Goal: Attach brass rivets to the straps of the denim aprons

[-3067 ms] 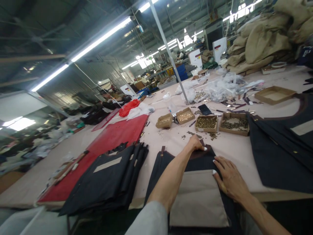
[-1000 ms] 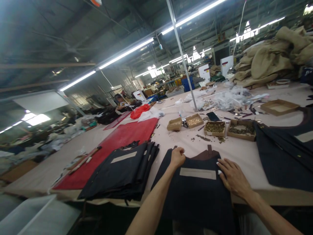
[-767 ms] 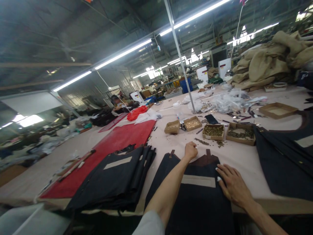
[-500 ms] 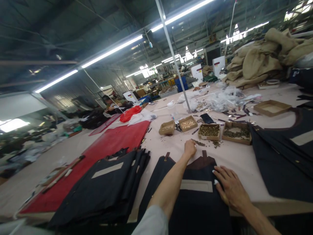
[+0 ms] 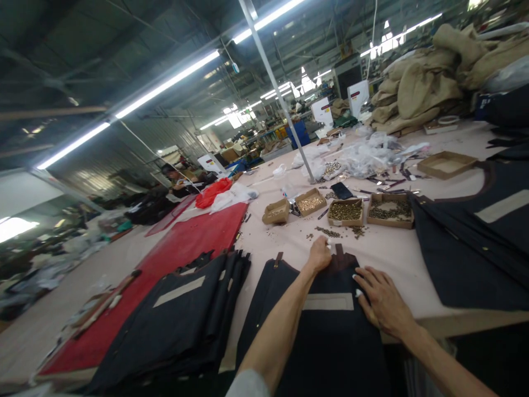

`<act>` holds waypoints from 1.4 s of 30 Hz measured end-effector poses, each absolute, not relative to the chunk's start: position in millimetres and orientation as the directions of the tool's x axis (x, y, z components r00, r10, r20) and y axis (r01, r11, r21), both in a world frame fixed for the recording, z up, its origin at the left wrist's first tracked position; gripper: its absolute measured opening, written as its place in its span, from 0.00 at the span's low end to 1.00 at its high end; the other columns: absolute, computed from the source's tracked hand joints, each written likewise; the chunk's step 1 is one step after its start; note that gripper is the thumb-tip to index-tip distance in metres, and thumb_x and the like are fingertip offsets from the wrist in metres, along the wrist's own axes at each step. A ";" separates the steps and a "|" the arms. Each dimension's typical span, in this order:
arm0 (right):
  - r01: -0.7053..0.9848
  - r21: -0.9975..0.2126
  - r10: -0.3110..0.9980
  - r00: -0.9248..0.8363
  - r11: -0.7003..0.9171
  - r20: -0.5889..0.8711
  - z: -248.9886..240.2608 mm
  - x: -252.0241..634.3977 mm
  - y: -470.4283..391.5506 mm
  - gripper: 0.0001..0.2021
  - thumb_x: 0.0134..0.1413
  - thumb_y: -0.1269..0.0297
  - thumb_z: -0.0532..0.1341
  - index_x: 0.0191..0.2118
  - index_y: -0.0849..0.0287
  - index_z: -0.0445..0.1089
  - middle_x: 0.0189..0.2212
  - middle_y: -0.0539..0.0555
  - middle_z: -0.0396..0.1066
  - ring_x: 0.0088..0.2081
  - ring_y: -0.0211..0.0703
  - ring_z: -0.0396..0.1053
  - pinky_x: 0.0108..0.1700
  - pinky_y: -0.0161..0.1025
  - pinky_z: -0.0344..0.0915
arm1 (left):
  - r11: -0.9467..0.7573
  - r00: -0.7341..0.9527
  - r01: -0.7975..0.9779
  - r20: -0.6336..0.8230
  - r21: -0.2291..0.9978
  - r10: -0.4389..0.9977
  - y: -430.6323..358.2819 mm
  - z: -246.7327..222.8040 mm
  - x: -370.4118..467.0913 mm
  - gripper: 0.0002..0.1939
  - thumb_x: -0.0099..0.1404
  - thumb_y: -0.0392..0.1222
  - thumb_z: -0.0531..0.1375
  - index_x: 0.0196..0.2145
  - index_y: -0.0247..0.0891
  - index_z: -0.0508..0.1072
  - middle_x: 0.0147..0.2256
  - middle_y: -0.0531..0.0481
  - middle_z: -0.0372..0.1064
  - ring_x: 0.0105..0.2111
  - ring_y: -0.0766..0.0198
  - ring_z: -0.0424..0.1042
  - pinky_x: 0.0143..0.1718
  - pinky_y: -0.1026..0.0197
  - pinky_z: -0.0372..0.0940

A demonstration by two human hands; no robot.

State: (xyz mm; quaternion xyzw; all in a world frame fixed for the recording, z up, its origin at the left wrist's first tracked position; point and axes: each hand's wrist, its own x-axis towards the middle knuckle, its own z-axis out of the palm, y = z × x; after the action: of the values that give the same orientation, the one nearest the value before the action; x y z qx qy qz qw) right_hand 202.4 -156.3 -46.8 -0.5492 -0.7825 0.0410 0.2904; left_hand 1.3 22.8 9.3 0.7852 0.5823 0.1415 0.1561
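Dark fabric (image 5: 330, 342) with a beige strip (image 5: 328, 301) and a brown top edge (image 5: 339, 262) lies before me. My left hand (image 5: 320, 253) is closed at its upper edge, just below small loose metal pieces (image 5: 328, 232); what its fingers hold, if anything, is hidden. My right hand (image 5: 384, 300) rests with spread fingers on the fabric's right edge, white wraps on its fingertips. Beyond my hands stand cardboard boxes of small metal parts: a dark-filled one (image 5: 345, 212), another (image 5: 389, 210), and a lighter-filled one (image 5: 309, 202).
Folded dark fabric pieces (image 5: 173, 320) lie at the left beside a red sheet (image 5: 198, 237). More dark fabric (image 5: 463, 248) covers the right side. A metal pole (image 5: 281, 96) rises from the table behind the boxes. A person (image 5: 176, 175) sits far back left.
The view has shifted slightly. My left hand has drawn back from the loose metal pieces to the fabric's top edge. My right hand stays spread on the fabric.
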 end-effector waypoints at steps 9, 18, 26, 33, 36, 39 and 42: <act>0.836 -0.388 0.888 -0.226 0.388 0.401 -41.1 203.5 -160.1 0.26 0.62 0.65 0.55 0.64 0.55 0.69 0.66 0.58 0.65 0.67 0.58 0.58 0.66 0.57 0.53 | -0.210 0.288 0.783 -0.041 0.585 0.957 -14.7 -4.1 10.8 0.11 0.60 0.28 0.59 0.40 0.36 0.75 0.35 0.50 0.74 0.34 0.64 0.69 0.40 0.62 0.64; 0.833 -0.397 0.887 -0.219 0.387 0.406 -41.8 205.2 -160.0 0.25 0.62 0.66 0.55 0.64 0.56 0.69 0.66 0.58 0.66 0.67 0.58 0.58 0.66 0.57 0.52 | -0.052 0.158 0.776 -0.114 0.628 0.981 -4.9 0.6 20.4 0.06 0.55 0.31 0.68 0.33 0.34 0.79 0.28 0.53 0.74 0.28 0.67 0.68 0.32 0.65 0.62; 0.818 -0.418 0.881 -0.209 0.395 0.424 -39.2 205.6 -160.8 0.26 0.61 0.67 0.55 0.64 0.54 0.70 0.65 0.58 0.66 0.66 0.58 0.59 0.66 0.57 0.53 | 0.263 0.041 0.652 -0.380 0.711 0.924 16.1 26.1 24.0 0.15 0.39 0.29 0.76 0.20 0.33 0.74 0.18 0.57 0.67 0.21 0.70 0.65 0.25 0.66 0.61; 0.822 -0.426 0.894 -0.205 0.378 0.398 -39.8 205.4 -158.8 0.26 0.61 0.66 0.55 0.64 0.55 0.69 0.66 0.58 0.65 0.67 0.59 0.58 0.67 0.57 0.52 | 0.255 0.167 0.637 -0.453 0.728 0.876 29.7 19.7 15.7 0.21 0.38 0.36 0.79 0.20 0.35 0.69 0.17 0.56 0.66 0.19 0.70 0.65 0.23 0.66 0.62; 0.823 -0.422 0.896 -0.212 0.379 0.391 -42.8 204.3 -157.2 0.26 0.60 0.67 0.55 0.64 0.54 0.69 0.67 0.58 0.65 0.67 0.60 0.58 0.67 0.59 0.53 | 0.191 0.145 0.792 -0.483 0.580 0.864 42.0 18.9 17.7 0.24 0.35 0.39 0.80 0.20 0.36 0.68 0.16 0.56 0.66 0.19 0.67 0.68 0.23 0.66 0.63; 0.834 -0.412 0.902 -0.212 0.368 0.377 -44.4 202.9 -156.5 0.27 0.60 0.67 0.55 0.65 0.55 0.68 0.68 0.58 0.64 0.68 0.60 0.58 0.67 0.60 0.52 | 0.172 0.106 0.890 -0.558 0.422 0.823 55.2 18.2 22.8 0.26 0.33 0.42 0.81 0.20 0.37 0.67 0.16 0.55 0.68 0.20 0.63 0.71 0.24 0.64 0.65; 0.840 -0.400 0.904 -0.218 0.366 0.368 -44.2 201.5 -156.1 0.27 0.60 0.67 0.55 0.65 0.55 0.68 0.68 0.58 0.63 0.68 0.61 0.57 0.68 0.60 0.51 | 0.169 0.098 0.917 -0.615 0.362 0.783 60.8 18.2 23.9 0.26 0.33 0.43 0.81 0.19 0.38 0.66 0.15 0.54 0.68 0.21 0.60 0.73 0.24 0.62 0.66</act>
State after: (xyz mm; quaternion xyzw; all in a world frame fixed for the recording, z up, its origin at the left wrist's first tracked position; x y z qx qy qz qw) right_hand 201.5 -156.1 -44.2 -0.5603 -0.7783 0.0570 0.2777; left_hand 23.9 60.8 18.2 0.6382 0.6658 -0.0891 0.3761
